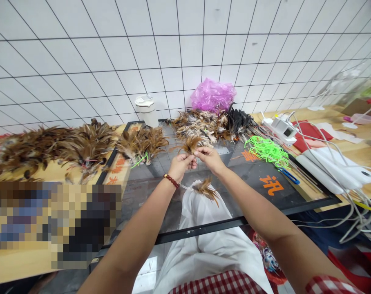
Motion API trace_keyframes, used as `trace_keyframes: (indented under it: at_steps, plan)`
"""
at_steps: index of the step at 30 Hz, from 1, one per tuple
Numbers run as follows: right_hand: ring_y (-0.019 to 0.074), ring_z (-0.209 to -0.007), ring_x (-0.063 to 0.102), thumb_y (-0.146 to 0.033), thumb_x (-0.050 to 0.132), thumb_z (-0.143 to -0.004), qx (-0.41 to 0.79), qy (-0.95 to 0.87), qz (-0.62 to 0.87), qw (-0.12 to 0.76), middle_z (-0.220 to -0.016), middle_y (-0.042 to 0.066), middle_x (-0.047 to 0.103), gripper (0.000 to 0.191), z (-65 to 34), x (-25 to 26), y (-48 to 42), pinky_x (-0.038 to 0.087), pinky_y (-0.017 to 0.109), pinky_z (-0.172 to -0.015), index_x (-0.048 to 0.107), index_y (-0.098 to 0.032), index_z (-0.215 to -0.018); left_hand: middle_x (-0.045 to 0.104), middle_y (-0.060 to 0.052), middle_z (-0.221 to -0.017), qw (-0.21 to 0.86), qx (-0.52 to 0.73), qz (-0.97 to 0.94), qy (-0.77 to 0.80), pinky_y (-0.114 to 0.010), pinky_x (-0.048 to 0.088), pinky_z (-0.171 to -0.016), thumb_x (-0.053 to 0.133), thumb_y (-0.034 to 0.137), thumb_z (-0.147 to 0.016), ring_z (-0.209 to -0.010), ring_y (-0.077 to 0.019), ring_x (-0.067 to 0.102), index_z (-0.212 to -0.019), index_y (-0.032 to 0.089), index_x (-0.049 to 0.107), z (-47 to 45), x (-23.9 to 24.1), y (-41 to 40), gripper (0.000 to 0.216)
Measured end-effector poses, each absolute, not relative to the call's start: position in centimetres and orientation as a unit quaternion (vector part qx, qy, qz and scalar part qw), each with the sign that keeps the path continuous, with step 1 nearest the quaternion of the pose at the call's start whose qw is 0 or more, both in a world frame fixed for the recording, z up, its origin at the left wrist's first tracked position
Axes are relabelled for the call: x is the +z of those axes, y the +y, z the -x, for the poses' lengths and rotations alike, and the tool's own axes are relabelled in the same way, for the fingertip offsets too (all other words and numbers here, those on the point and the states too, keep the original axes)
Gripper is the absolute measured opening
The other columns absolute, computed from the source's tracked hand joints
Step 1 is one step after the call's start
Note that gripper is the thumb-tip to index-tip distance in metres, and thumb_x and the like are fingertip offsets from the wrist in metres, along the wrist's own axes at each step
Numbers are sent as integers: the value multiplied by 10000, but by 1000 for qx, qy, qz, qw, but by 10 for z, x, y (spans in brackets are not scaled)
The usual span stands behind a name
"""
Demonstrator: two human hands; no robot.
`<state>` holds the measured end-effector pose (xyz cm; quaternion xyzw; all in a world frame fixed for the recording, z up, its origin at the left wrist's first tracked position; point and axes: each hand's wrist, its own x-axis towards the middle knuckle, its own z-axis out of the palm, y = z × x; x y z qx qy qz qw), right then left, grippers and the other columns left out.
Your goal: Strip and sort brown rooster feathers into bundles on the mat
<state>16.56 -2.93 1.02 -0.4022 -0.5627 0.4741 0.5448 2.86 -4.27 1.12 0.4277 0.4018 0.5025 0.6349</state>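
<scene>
Over the dark glass tabletop [148, 204], my left hand [182, 165] and my right hand [210, 159] meet with pinched fingers. Between them a small tuft of brown feathers [191, 143] stands upward, its base hidden by my fingertips. Another brown feather tuft [206, 188] lies on the glass just below my wrists. Left of my hands sits a brown feather bundle [142, 143] with a bright green string. Beyond them is a heap of mixed brown and pale feathers [197, 124], with black feathers [240, 122] on its right.
Green string [267, 151] lies tangled at the right, near a blue-handled cutter [289, 175]. White cables and a power strip [335, 167] spread farther right. A lidded white cup [146, 110] and a pink plastic bag [213, 94] stand by the tiled wall. More feathers [50, 145] cover the left table.
</scene>
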Motion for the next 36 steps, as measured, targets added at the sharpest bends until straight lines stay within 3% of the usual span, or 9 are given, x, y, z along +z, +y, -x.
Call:
trace_keyframes:
  at_steps: [9,14,18,24,36]
  plan:
    - [98,-577,496,-442,669,-657,472,-654,394,440,-648,7,627,294,-166,6,-31,381,234,-588,606,-155,-675,600,-8,-602,615,583,-344,406,-208,434,-523,755,239,-611,-528,-71,534,-670,98,622,-32,6,-35,203]
    - [79,-529,411,-400,679,-607,444,-637,434,457,-557,-43,522,257,-171,1,-22,325,222,-540,582,-162,-619,583,0,-637,606,610,-316,401,-208,434,-538,727,250,-659,-542,-65,532,-715,114,594,-30,8,-36,199]
    - [67,-498,384,-385,701,-592,474,-546,452,522,-544,-55,491,250,-177,6,-20,308,217,-503,588,-169,-648,585,-3,-657,613,617,-301,392,-208,450,-573,713,247,-681,-572,-64,551,-729,117,581,-28,9,-36,191]
    - [84,-573,547,-395,792,-516,626,-437,385,519,-651,-17,613,371,-177,14,-27,438,220,-554,595,-169,-734,628,-38,-664,614,566,-355,420,-237,481,-561,722,263,-666,-532,-77,554,-700,100,609,-31,10,-40,201]
    - [96,-555,582,-421,777,-543,565,-488,405,528,-598,-1,640,357,-167,9,-27,470,224,-545,602,-151,-697,636,-45,-618,585,542,-394,458,-231,474,-465,690,237,-685,-474,-91,553,-688,91,618,-35,8,-40,163]
